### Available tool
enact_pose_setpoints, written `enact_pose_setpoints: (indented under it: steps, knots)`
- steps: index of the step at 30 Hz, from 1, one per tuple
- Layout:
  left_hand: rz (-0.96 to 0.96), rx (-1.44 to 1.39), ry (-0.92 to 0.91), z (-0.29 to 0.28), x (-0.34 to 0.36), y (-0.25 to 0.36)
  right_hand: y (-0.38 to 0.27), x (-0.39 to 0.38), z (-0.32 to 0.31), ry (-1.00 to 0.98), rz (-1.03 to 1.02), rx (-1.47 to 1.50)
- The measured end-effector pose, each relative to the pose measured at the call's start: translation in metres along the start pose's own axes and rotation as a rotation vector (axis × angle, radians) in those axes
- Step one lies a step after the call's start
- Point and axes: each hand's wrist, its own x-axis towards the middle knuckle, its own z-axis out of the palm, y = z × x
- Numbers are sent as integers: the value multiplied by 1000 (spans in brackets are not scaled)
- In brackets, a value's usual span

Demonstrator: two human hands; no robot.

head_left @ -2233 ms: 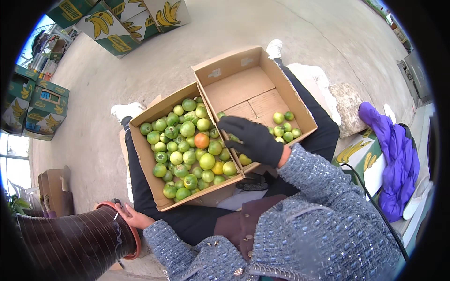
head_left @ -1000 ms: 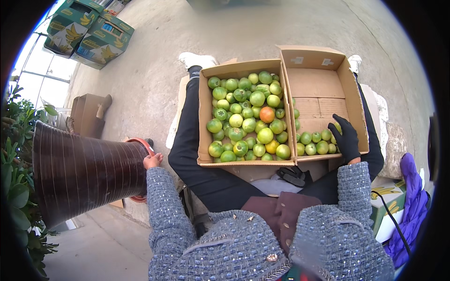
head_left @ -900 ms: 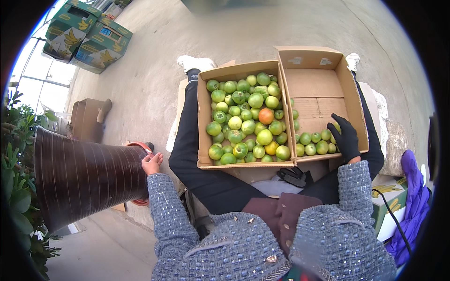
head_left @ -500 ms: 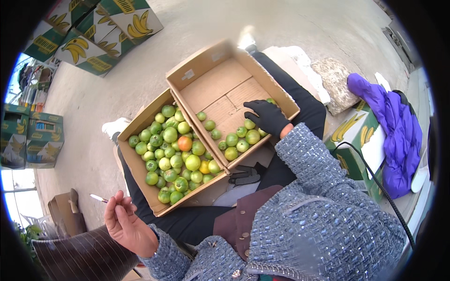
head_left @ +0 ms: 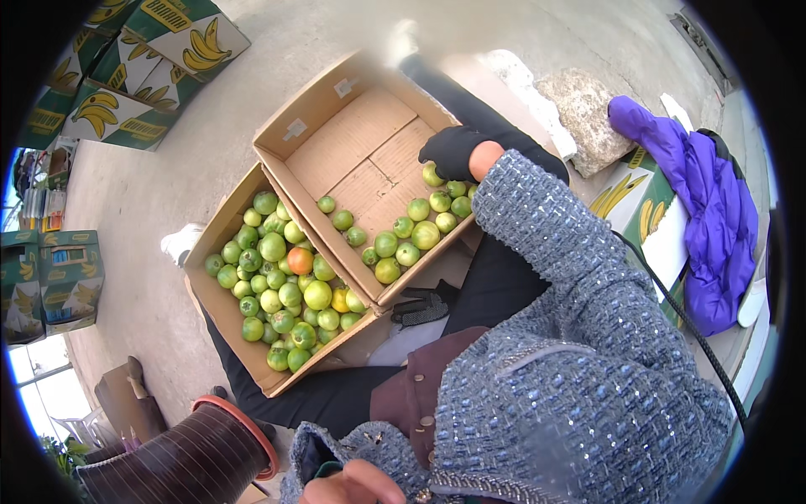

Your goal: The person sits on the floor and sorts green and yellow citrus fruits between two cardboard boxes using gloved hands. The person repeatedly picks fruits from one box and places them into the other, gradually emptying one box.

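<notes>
My right hand point(head_left: 457, 152), in a black glove, is over the right end of the far cardboard box point(head_left: 353, 130), its fingers curled down beside green tomatoes point(head_left: 426, 235). What lies under its fingers is hidden. My bare left hand point(head_left: 357, 485) is at the lower edge, close to my jacket, fingers bent and partly cut off; anything in it is out of sight. The near cardboard box point(head_left: 225, 336) holds many green tomatoes point(head_left: 317, 294), one orange-red tomato point(head_left: 300, 260) and a yellow one point(head_left: 339, 300). Both boxes rest side by side across my legs.
Banana cartons point(head_left: 126, 109) are stacked at the far left. A purple garment point(head_left: 714, 227) drapes over a carton on the right, beside a rough stone point(head_left: 585, 118). A dark glove point(head_left: 420, 307) lies by the boxes. A brown pot with an orange rim point(head_left: 185, 445) stands lower left.
My left hand, which held a thin white cigarette-like stick out at the left, has dropped to the lower edge by my body. My gloved right hand has curled its fingers further. The view has shifted.
</notes>
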Motion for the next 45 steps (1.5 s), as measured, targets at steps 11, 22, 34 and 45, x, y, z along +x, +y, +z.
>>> enact_pose_setpoints:
  steps: [11,22,34,45]
  knots:
    - [290,-34,12,6,-9,-24,-6,10,34,109,-80,-34]
    - [327,-30,62,4,-19,-13,-41,-19,11,333,-195,218]
    - [315,-85,64,-5,-48,10,-250,7,48,546,-688,183]
    - [367,-107,135,-7,-46,13,-269,4,90,610,-761,-20]
